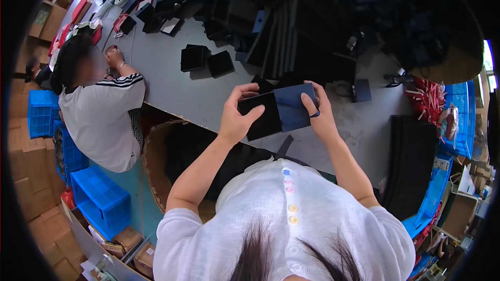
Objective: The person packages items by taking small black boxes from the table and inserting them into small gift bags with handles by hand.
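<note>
My left hand [237, 117] is closed on a black box part [264, 115], its thumb resting on the dark face. My right hand [324, 117] grips a dark blue box [293, 106], thumb on top and fingers along the far edge. A small dark blue loop sticks out from the blue box beside my thumb. The two parts meet edge to edge in front of my chest; whether one sits inside the other I cannot tell. Just beyond, two black box pieces [220, 64] lie on the grey table [161, 80].
A large heap of dark boxes [234, 8] covers the far table. Red ribbons [424, 99] lie at the right near a blue crate [458, 119]. To my left a co-worker in a white shirt [104, 119] sits at the table. Blue crates [101, 195] and cartons [34, 171] stand beyond.
</note>
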`<act>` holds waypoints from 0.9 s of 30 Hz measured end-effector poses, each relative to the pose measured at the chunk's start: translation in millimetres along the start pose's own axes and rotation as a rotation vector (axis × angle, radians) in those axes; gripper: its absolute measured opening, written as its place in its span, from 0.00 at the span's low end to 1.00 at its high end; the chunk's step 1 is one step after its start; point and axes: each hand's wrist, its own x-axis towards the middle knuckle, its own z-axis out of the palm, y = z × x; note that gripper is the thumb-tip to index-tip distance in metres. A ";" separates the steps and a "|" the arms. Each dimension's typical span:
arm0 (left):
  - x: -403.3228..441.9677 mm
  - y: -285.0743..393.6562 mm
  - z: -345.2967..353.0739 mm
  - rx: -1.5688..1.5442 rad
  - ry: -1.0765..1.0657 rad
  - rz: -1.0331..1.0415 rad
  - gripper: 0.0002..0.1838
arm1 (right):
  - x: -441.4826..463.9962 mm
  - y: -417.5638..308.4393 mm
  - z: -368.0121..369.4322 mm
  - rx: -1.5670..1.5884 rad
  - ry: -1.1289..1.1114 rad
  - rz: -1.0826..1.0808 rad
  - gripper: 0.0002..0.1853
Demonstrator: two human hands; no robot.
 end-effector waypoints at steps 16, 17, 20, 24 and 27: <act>-7.1 28.1 5.6 0.333 0.157 0.190 0.15 | -25.2 1.0 11.0 -0.214 -0.011 -0.079 0.21; -7.2 30.5 5.1 0.343 0.122 0.175 0.15 | -25.1 1.2 8.6 -0.243 -0.012 -0.115 0.22; -8.2 27.1 4.2 0.324 0.101 0.173 0.15 | -26.9 -1.7 6.7 -0.255 -0.009 -0.140 0.23; -12.4 29.9 11.6 0.506 0.152 0.182 0.14 | -31.1 -15.6 3.6 -0.209 -0.081 -0.137 0.23; -9.6 13.4 7.3 0.331 0.275 0.255 0.15 | -25.0 -11.1 1.1 -0.041 -0.050 -0.083 0.25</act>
